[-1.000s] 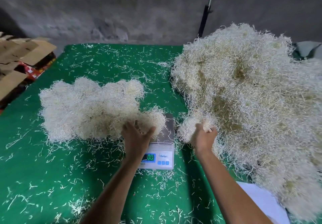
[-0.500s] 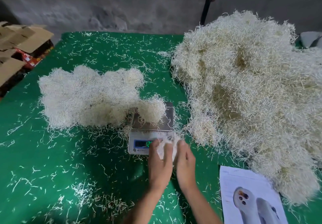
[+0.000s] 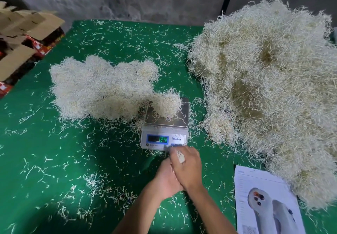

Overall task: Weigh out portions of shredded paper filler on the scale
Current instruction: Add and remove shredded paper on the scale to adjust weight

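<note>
A small wad of shredded paper filler (image 3: pixel 180 156) sits pressed between the 2 hands just in front of the scale (image 3: pixel 165 131), the right hand (image 3: pixel 187 166) curled over it from above and the left hand (image 3: pixel 166 178) cupped under it, so both have hold of the same tuft. The scale's display (image 3: pixel 157 139) reads 124, and 1 fluffy portion (image 3: pixel 166 104) rests on its steel pan, brushing the weighed pile (image 3: pixel 102 88) to its left. To do this step well, I judge the wad should be compacted lightly and added or kept back in small pinches, with the hands lifted clear of the pan before the figure is read; the portion touching the neighbouring pile may also skew the reading, so nudging it free would help. Counted: 1 scale, 2 heaps on the green worktop (image 3: pixel 54 160), the larger being the supply mound (image 3: pixel 269 95) at right, 1 printed sheet (image 3: pixel 262 202) near the right forearm, and some cardboard boxes (image 3: pixel 23 38) off the left edge, their number unclear.
</note>
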Available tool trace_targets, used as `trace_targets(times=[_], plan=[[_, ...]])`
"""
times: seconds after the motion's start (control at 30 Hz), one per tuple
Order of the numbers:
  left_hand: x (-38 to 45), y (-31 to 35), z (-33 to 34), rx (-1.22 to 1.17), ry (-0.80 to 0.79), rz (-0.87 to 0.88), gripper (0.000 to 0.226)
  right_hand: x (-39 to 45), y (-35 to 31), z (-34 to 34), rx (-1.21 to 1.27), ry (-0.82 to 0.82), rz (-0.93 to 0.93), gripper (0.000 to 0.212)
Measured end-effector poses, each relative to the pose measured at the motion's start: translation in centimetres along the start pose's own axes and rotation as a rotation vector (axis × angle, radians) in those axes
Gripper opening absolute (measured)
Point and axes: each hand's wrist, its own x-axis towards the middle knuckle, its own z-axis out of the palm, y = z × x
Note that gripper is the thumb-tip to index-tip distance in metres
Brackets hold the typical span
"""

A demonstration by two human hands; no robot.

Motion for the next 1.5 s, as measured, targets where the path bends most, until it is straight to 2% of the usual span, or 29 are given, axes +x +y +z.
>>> trace_targets(times=[0.07, 0.1, 0.13, 0.2, 0.3, 0.37, 0.43, 0.5, 0.53, 0.57, 0.6, 0.67, 0.7, 0.77, 0.87, 0.93, 1.0, 1.13, 1.17, 1.27, 1.37, 1.43, 1.5], plan=[[0.1, 0.8, -0.3, -0.177, -0.058, -0.010, 0.013, 0.6, -0.6, 0.4, 0.100, 0.041, 0.015, 0.031], [0.2, 1.2, -0.4, -0.177, -0.038, -0.017, 0.014, 0.5, -1.0, 0.8, 0.101, 0.035, 0.003, 0.029], [-0.3, 1.6, -0.5, -0.049, 0.110, 0.060, 0.030, 0.3, -1.4, 1.2, 0.084, 0.001, -0.013, 0.030], [-0.7, 2.0, -1.3, -0.029, 0.138, 0.108, 0.048, 0.3, -2.4, 1.8, 0.099, -0.152, -0.026, 0.046], [0.2, 2.9, -3.4, -0.125, 0.150, 0.141, 0.058, 1.3, -3.8, 2.0, 0.221, -0.402, 0.088, 0.067], [0.0, 4.4, -3.9, -0.115, 0.243, 0.192, 0.059, 2.6, -4.4, 1.7, 0.277, -0.350, 0.131, 0.057], [-0.3, 6.4, -4.5, -0.045, 0.387, 0.256, 0.072, 4.7, -4.9, 0.9, 0.281, -0.124, 0.099, 0.032], [-0.7, 9.2, -4.7, 0.164, 0.481, 0.424, 0.071, 8.2, -5.6, 0.0, 0.069, 0.095, -0.056, 0.021], [-0.8, 10.9, -4.7, 0.298, 0.495, 0.535, 0.056, 10.1, -5.9, -0.2, -0.087, 0.129, -0.151, 0.026], [-0.9, 12.7, -4.6, 0.460, 0.513, 0.661, 0.036, 11.9, -6.3, -0.4, -0.238, 0.092, -0.235, 0.037], [-0.5, 14.5, -4.5, 0.641, 0.536, 0.793, 0.025, 13.6, -6.5, -0.3, -0.374, 0.006, -0.295, 0.052], [0.6, 18.2, -4.3, 1.012, 0.526, 1.002, 0.053, 16.2, -7.0, 0.1, -0.568, -0.153, -0.351, 0.072], [1.6, 19.9, -4.1, 1.162, 0.474, 1.026, 0.067, 17.0, -7.1, 0.5, -0.632, -0.196, -0.366, 0.074], [3.6, 22.3, -3.5, 1.419, 0.384, 0.991, 0.075, 18.2, -6.7, 1.2, -0.719, -0.245, -0.405, 0.065], [5.6, 24.3, -3.5, 1.687, 0.467, 0.931, 0.057, 18.8, -6.1, 2.1, -0.751, -0.267, -0.429, 0.034], [6.3, 25.4, -3.9, 1.676, 0.517, 0.907, 0.056, 19.4, -5.8, 2.6, -0.798, -0.262, -0.398, 0.035], [6.5, 26.0, -4.1, 1.581, 0.524, 0.803, 0.068, 20.1, -5.9, 2.7, -0.830, -0.288, -0.360, 0.038], [6.2, 26.3, -3.9, 1.144, 0.479, 0.505, 0.084, 21.6, -6.7, 2.7, -0.876, -0.363, -0.301, 0.048], [6.2, 26.2, -3.9, 1.034, 0.436, 0.452, 0.082, 21.8, -7.0, 2.6, -0.879, -0.373, -0.286, 0.045], [5.6, 25.1, -3.4, 0.819, 0.298, 0.321, 0.057, 21.4, -8.2, 2.9, -0.885, -0.401, -0.242, 0.028], [4.8, 23.9, -2.9, 0.708, 0.274, 0.314, 0.037, 21.1, -9.4, 3.5, -0.912, -0.423, -0.149, 0.040], [4.1, 23.0, -2.5, 0.637, 0.224, 0.297, 0.038, 21.3, -10.0, 3.5, -0.900, -0.434, -0.075, 0.038], [3.4, 22.2, -2.0, 0.573, 0.206, 0.276, 0.049, 21.5, -10.4, 3.3, -0.888, -0.431, 0.014, 0.032]])
